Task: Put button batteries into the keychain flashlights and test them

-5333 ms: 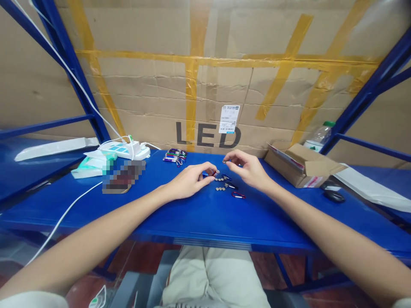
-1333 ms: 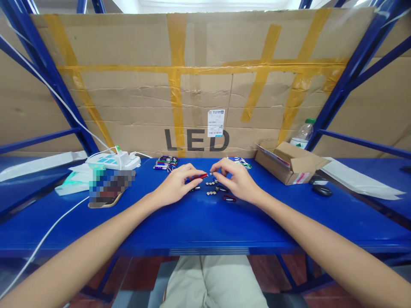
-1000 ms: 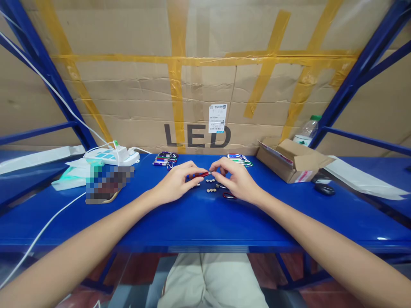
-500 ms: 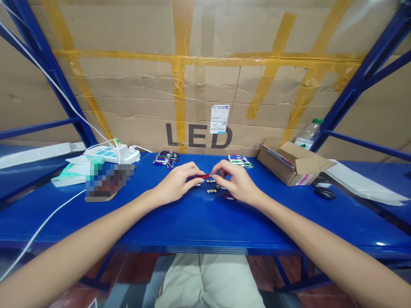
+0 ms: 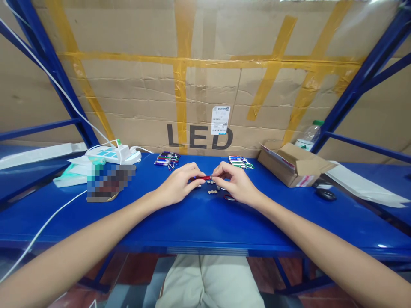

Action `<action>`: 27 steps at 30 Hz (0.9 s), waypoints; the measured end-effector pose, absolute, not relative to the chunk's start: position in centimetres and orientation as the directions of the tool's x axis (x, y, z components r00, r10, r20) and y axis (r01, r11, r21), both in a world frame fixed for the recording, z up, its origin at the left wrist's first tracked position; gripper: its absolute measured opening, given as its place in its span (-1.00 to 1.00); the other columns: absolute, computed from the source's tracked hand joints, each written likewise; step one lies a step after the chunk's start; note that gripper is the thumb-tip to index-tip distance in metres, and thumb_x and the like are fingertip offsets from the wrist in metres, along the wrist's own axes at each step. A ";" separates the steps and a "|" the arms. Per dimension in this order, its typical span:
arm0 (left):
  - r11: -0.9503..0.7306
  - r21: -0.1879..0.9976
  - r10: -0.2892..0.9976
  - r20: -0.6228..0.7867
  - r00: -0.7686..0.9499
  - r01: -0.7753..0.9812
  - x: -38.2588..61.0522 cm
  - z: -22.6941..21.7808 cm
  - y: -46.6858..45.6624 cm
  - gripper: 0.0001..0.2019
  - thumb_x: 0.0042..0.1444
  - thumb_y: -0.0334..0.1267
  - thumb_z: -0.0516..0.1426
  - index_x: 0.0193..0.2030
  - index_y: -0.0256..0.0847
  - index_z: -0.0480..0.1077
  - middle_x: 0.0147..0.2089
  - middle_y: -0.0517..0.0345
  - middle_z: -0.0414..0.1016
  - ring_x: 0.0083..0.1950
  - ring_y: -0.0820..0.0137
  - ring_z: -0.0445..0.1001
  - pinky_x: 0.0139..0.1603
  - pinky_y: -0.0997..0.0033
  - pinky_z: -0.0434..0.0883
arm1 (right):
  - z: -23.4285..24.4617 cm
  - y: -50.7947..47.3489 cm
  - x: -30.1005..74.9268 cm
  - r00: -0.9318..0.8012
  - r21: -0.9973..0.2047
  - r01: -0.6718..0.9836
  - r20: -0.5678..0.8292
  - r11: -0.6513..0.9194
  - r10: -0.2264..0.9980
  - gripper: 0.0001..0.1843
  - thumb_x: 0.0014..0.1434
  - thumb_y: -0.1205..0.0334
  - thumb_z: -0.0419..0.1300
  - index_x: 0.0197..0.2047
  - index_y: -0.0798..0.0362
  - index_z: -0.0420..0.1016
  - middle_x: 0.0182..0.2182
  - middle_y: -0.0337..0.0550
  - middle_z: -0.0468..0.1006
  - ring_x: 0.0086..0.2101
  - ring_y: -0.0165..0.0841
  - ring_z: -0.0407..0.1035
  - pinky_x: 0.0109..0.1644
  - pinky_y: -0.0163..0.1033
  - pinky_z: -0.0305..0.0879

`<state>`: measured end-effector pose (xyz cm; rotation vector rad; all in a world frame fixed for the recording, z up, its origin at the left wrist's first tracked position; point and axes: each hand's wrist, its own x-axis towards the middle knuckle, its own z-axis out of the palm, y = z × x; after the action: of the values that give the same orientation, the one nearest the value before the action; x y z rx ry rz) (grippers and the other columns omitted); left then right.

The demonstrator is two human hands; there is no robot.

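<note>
Since about a second ago, the right hand (image 5: pixel 236 182) has closed the small gap to the red tube (image 5: pixel 204 177), and its fingertips now meet the tube's end.

At the far left of the blue table (image 5: pixel 199 222), a white cable (image 5: pixel 61 211) curves toward the front edge. Beside it lie a teal-and-white packet (image 5: pixel 75 174) and a flat object (image 5: pixel 111 184) masked by pixels, with a white power strip (image 5: pixel 130 158) behind them. Next comes the left bundle (image 5: pixel 165 160), slim coloured tubes with clips, near the cardboard backing. Then the left hand (image 5: pixel 176 184), its thumb and fingers gripping the red tube, which lies sideways between the two hands.

Just in front of the tube sit small round discs (image 5: pixel 212 192). The right hand has thumb and forefinger pinched on the tube's silvery right end; any tiny piece between them is hidden. A red carabiner (image 5: pixel 229 197) lies partly beneath that hand, and the right bundle (image 5: pixel 239 162) rests behind it. Further right are an open cardboard box (image 5: pixel 290 171), a green-capped bottle (image 5: pixel 310 134) behind it, a black mouse (image 5: pixel 326 194) and a flat white packet (image 5: pixel 366 184)
</note>
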<state>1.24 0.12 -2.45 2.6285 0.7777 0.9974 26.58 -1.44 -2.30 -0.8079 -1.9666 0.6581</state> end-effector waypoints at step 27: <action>-0.758 -0.357 0.235 0.631 0.740 0.546 1.5 -2.3 -0.5 -0.70 0.62 -0.25 -0.02 -0.01 -0.22 0.54 -0.18 0.02 0.50 -0.20 0.27 0.37 -0.18 0.23 0.27 | -1.8 -1.1 26.2 -0.387 -0.986 -0.116 -0.065 -0.119 0.920 -0.57 -0.12 0.16 0.67 -0.36 0.06 0.53 -0.48 -0.26 0.60 -0.45 -0.49 0.42 -0.36 -0.38 0.36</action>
<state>1.54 -0.47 -2.31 3.4204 0.8380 1.1002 26.18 -1.08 -1.77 -0.9614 -1.3352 1.6274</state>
